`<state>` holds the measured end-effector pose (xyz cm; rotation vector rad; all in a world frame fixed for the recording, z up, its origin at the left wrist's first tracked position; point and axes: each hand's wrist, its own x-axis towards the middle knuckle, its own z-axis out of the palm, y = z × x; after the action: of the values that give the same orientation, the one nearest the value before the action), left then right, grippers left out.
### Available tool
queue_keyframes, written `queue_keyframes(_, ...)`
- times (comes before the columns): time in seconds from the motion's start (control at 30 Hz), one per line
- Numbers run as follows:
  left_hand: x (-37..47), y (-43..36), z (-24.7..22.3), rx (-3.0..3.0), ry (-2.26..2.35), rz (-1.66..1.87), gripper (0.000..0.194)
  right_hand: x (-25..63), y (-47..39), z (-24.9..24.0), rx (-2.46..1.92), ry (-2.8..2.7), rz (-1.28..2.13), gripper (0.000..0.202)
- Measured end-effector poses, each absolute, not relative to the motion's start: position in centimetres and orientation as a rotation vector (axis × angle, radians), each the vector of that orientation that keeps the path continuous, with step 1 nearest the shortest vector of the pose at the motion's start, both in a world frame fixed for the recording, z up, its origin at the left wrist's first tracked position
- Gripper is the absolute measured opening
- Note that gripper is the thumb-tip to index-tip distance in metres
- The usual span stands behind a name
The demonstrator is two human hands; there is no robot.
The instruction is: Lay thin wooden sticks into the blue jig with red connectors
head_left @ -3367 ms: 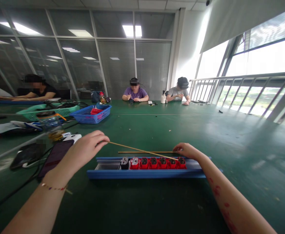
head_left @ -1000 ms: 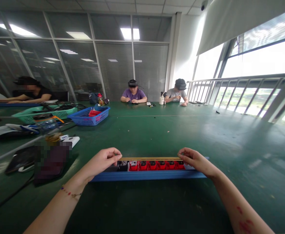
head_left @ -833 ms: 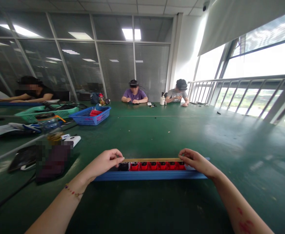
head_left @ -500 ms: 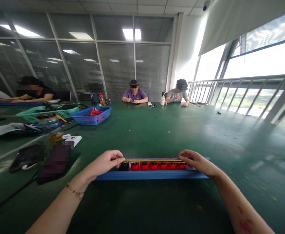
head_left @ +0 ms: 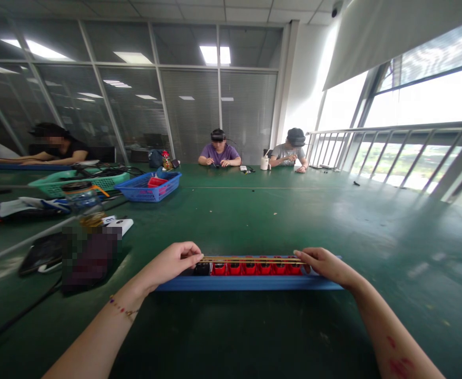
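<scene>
A long blue tray point(head_left: 250, 283) lies crosswise on the green table in front of me. Inside it stands a row of several red parts point(head_left: 248, 269) with dark tops, and a black part point(head_left: 202, 269) sits at the row's left end. Thin gold-coloured strips point(head_left: 250, 260) run lengthwise above the row. My left hand point(head_left: 178, 263) pinches their left end between thumb and fingers. At the other end, my right hand point(head_left: 321, 265) has its thumb and index finger closed on the strips, over the tray's right part. The exact finger contact is too small to make out.
To the left are a phone point(head_left: 43, 253), a dark pouch point(head_left: 92, 260), a lidded jar point(head_left: 82, 202) and a white device point(head_left: 122, 226). Behind them stand a blue basket point(head_left: 151, 192) and a green basket point(head_left: 80, 184) with cables. Other people sit at the far side and left.
My right hand has shifted slightly right, and its raised fingers have come down closer to the strips' end. My left hand keeps its pinch in nearly the same place.
</scene>
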<state>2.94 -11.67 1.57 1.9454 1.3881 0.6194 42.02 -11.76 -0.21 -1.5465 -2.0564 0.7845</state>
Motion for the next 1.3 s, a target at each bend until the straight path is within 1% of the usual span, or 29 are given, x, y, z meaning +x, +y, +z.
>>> queue_keyframes(0.2, 2.9, -11.6, 1.4, 1.937, 1.388, 0.632, 0.037, 42.1, -11.6, -0.6, -1.491, -1.936, 0.94, 0.044)
queue_keyframes(0.37, 2.8, -11.4, 1.2, 1.945, 1.399, 0.625, 0.036, 42.3, -11.5, -0.2, -1.41, -1.752, 0.888, 0.037)
queue_keyframes(0.5, 2.6, -11.3, 1.0, 1.96, 1.385, 0.624, 0.035, 43.0, -11.1, -0.2, -1.289, -1.458, 0.885, 0.03)
queue_keyframes(0.7, 2.6, -11.2, 0.9, 1.975, 1.386, 0.611, 0.034, 44.9, -10.0, -0.8, -1.047, -0.907, 1.051, 0.024)
queue_keyframes(0.87, 2.5, -11.2, 0.8, 1.991, 1.37, 0.609, 0.032, 46.8, -9.2, -1.2, -0.992, -0.663, 0.989, 0.019)
queue_keyframes(1.03, 2.5, -11.2, 0.8, 1.993, 1.353, 0.616, 0.031, 47.4, -8.6, -2.0, -1.1, -0.693, 0.865, 0.019)
queue_keyframes(1.3, 2.6, -11.3, 1.0, 1.987, 1.352, 0.63, 0.029, 45.8, -8.2, -2.1, -1.284, -1.101, 0.838, 0.03)
